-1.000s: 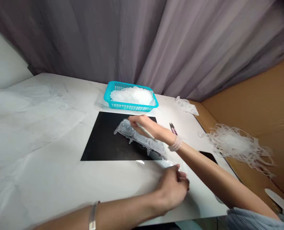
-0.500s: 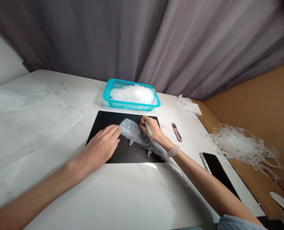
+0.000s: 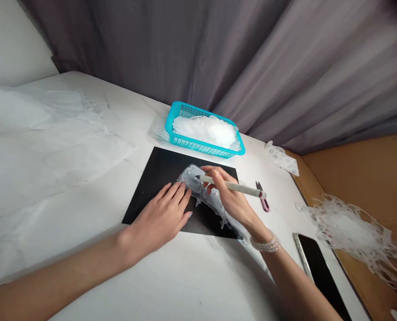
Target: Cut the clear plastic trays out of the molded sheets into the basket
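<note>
A strip of clear, flexible moulded sheet (image 3: 191, 173) with ragged edge tabs lies across a black mat (image 3: 155, 174). My left hand (image 3: 163, 214) rests over the mat with its fingers stretched out, the fingertips on the sheet's near left edge. In my right hand (image 3: 233, 200) is a pale pen-like tool (image 3: 243, 189) with a wrapped-looking handle. Its dark tip points left and meets the upper panel of the sheet, or hovers just over it; I cannot tell which. My right hand and wrist cover part of the strip.
Behind the mat stands a turquoise basket (image 3: 198, 145) of translucent pieces. Pink-handled thread snips (image 3: 264, 203), a phone (image 3: 319, 272) and a tangle of clear trimmings (image 3: 355, 236) are on the right. Clear sheeting (image 3: 51, 129) spreads over the left side; a perforated scrap (image 3: 282, 159) lies at the back right.
My right hand has tilted the tool from steep to nearly flat, its tip now at the upper panel. My left fingers have come further onto the sheet's edge. The whole view has shifted and turned.
</note>
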`<state>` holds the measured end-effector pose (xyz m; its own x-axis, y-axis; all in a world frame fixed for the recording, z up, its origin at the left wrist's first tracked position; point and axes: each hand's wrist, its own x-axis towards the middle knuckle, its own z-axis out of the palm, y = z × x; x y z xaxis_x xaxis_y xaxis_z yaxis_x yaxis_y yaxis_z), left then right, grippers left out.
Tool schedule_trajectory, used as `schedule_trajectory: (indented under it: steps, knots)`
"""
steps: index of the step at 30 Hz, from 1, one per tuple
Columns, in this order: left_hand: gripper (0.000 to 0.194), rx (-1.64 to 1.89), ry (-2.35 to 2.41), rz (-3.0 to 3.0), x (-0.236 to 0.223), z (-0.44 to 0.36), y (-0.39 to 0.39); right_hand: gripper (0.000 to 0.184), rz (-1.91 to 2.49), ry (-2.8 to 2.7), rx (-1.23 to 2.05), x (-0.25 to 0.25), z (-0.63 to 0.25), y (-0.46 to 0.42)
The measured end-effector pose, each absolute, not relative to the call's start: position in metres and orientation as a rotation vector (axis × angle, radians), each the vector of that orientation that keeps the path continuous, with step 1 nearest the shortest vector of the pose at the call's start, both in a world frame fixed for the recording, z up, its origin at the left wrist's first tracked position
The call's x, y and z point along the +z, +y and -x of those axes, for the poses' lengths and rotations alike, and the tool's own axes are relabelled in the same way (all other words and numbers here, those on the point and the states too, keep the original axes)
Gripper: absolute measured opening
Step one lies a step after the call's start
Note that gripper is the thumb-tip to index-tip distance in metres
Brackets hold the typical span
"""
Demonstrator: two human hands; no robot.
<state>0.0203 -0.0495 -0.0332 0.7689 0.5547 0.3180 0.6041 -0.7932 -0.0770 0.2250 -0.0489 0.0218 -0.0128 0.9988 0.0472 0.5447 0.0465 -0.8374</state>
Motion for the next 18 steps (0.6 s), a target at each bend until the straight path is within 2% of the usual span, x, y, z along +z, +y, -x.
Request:
schedule_trajectory:
  steps: [5, 12, 18]
  knots:
    - [0.047, -0.428, -0.931, 2.791, -0.031, -0.021, -0.049, 0.031, 1.596, -1.707, 0.940, 0.015, -0.216, -0.056]
    - [0.047, -0.383, -0.925, 2.807, -0.031, -0.021, -0.047, 0.022, 1.618, -1.929, 0.723, 0.017, -0.214, -0.059]
    - [0.046, -0.353, -0.938, 2.786, -0.029, -0.021, -0.049, 0.022, 1.568, -2.053, 0.590, 0.019, -0.205, -0.054]
